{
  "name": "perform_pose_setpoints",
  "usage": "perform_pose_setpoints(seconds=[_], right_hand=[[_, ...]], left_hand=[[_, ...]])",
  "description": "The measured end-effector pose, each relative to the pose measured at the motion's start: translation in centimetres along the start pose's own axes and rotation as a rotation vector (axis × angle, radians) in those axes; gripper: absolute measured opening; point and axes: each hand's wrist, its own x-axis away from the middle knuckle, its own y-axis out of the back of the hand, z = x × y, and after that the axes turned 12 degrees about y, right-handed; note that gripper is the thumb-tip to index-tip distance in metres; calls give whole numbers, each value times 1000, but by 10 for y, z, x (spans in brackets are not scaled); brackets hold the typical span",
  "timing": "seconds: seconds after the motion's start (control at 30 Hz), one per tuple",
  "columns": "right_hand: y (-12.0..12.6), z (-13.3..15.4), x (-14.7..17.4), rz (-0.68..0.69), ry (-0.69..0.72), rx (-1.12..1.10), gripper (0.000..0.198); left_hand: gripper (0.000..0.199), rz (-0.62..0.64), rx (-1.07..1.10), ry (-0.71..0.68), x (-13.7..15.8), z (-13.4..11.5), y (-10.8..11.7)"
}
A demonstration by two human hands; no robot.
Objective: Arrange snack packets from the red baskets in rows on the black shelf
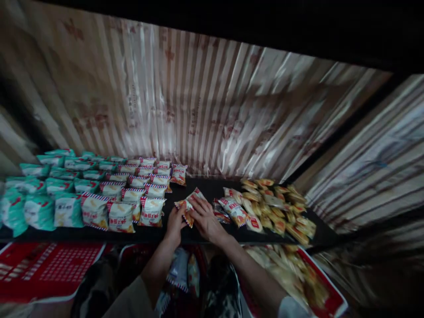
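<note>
In the middle of the black shelf (185, 238), a small red-and-white snack bag (198, 193) lies tilted between my two hands. My left hand (174, 223) pinches its near left edge. Over the bag's front reaches my right hand (208, 221), fingers closed on it and covering much of the print. Left of my hands, matching white-and-red bags (152, 212) stand upright in rows, with one bag (179, 174) at the back. Close by on the right, a few similar bags (233, 210) lie in a loose heap.
Teal snack bags (68, 211) fill the shelf's left end. Yellow packets (271, 212) are piled on the right. Below the shelf are a red basket (66, 269), loose packs (179, 267) and a basket of yellowish packets (291, 269). Striped plastic sheeting (198, 101) forms the back.
</note>
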Motion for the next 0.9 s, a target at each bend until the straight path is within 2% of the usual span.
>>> perform_pose_setpoints(seconds=[0.07, 0.13, 0.27, 0.37, 0.47, 0.57, 0.7, 0.9], right_hand=[[2, 10, 6, -91, -55, -27, 48], [-1, 19, 11, -248, -163, -74, 48], [-16, 31, 14, -624, -560, -237, 45], [-25, 36, 10, -734, -890, -602, 54], [-27, 41, 5, -709, -1081, -1069, 51], [-23, 46, 1, -695, -1096, -1256, 47], [-23, 48, 1, -724, -1048, -1316, 50], [-42, 42, 8, -872, -990, -1319, 49]], left_hand=[[17, -22, 48, -5, 7, -1, 0], [14, -36, 111, -13, 11, -1, 1], [14, -57, 203, -14, 17, 3, 1], [17, -55, 233, -14, 21, 9, 0], [20, -61, 237, -18, 25, 15, -1], [22, -47, 196, -23, 30, 18, -1], [21, -32, 202, -22, 35, 23, 3], [25, -27, 164, -23, 32, 32, 12]])
